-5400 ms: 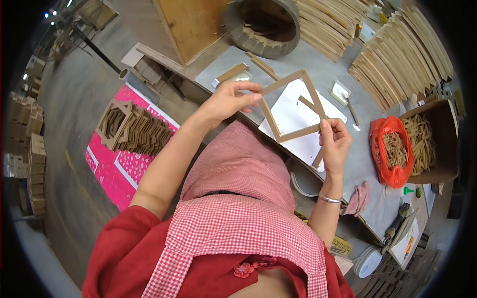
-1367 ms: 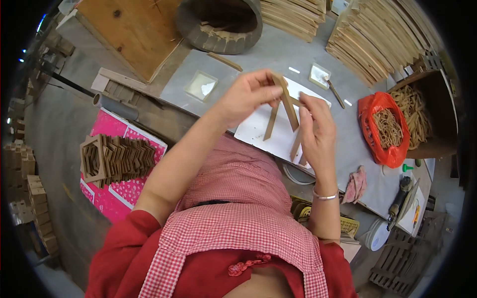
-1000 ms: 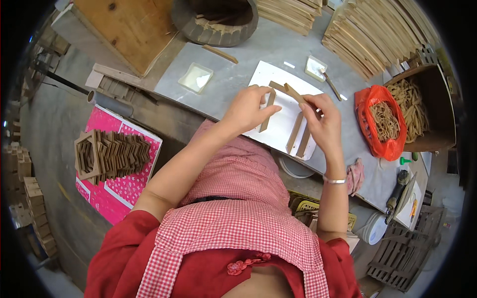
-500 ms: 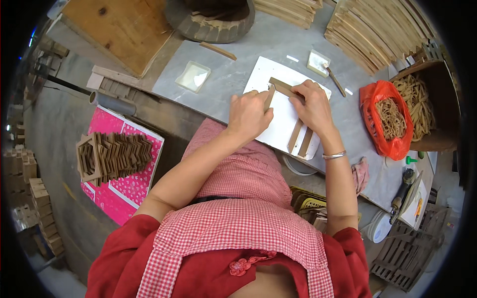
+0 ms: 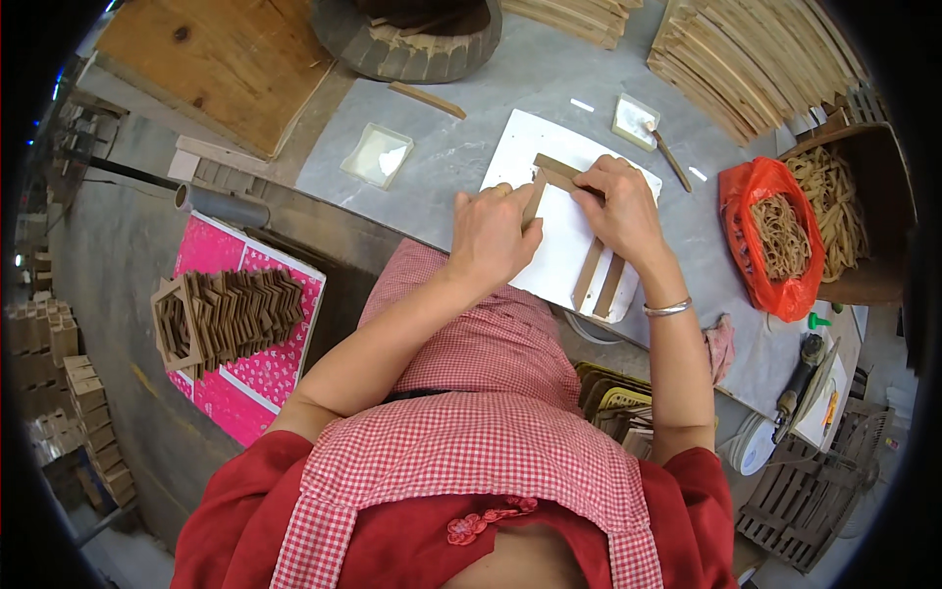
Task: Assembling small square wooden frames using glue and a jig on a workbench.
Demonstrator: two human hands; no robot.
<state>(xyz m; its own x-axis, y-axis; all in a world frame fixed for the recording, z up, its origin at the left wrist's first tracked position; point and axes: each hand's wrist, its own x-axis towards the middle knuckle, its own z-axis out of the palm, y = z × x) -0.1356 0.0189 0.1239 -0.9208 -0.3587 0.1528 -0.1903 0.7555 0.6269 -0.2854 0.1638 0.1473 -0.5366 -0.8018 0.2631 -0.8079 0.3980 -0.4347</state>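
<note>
The brown strips [image 5: 588, 273] in front of me look like wood, matt and flat-faced. The white board [image 5: 559, 224] beneath them is smooth with a slight sheen, and my grey tabletop [image 5: 442, 157] is smooth and faintly glossy. My apron [image 5: 471, 442] is matt woven cloth; my bracelet [image 5: 669, 308] is shiny, polished metal. The red bag [image 5: 736, 211] is thin, crinkled, glossy plastic. The stacked slats [image 5: 756, 74] look like bare, unpolished wood.
</note>
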